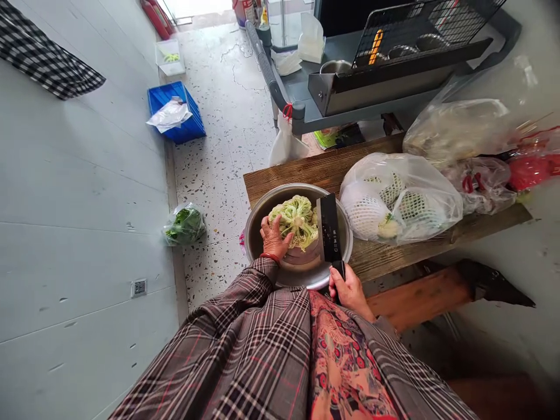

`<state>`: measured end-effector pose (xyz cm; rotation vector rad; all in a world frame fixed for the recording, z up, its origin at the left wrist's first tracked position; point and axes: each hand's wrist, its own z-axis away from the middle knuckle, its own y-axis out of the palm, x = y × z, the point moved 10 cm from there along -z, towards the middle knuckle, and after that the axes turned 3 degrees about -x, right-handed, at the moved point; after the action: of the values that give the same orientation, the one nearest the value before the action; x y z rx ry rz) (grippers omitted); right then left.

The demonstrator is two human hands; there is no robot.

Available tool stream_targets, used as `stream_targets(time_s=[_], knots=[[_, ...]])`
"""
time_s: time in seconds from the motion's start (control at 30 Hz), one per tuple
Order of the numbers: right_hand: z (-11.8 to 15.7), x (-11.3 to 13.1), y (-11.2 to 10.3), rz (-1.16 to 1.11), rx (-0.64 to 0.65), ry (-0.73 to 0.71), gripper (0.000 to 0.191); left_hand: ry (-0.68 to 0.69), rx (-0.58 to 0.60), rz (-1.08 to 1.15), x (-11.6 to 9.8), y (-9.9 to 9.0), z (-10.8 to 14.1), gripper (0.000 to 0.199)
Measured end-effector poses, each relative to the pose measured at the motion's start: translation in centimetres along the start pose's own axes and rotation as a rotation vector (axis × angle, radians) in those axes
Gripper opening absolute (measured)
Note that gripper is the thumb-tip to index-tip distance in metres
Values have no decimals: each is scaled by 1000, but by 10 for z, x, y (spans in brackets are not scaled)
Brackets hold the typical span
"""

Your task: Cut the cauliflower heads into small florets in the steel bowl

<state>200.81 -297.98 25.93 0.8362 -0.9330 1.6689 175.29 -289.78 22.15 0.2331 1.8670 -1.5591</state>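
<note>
A pale green cauliflower (298,217) lies stem side up in a wide metal basin (252,233). My left hand (275,238) rests on its left side, fingers spread over the florets. With my right hand (347,289) I grip the black handle of a cleaver (331,227). Its broad dark blade stands over the right part of the basin, close beside the cauliflower. Whether the edge touches the florets I cannot tell. The basin sits on the left end of a wooden bench (371,256).
A clear bag of net-wrapped vegetables (400,198) lies right of the basin, with more plastic bags (472,128) beyond. A grey cart (301,125) stands behind. On the floor at left are a bag of greens (185,225) and a blue crate (192,125).
</note>
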Motion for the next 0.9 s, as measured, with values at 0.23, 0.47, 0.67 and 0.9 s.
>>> stream_targets(time_s=[0.23,0.47,0.67,0.9], knots=[[0,-6,7,-168,-1,71,38,-121,-31,17,7,-3,7,71],[1,-22,34,-185,195,192,42,-87,-5,-10,6,-2,12,70],[0,-17,12,-343,11,183,42,-89,-6,-5,11,0,10,73],[3,-26,38,-217,195,246,41,-93,-7,8,12,-1,15,72]])
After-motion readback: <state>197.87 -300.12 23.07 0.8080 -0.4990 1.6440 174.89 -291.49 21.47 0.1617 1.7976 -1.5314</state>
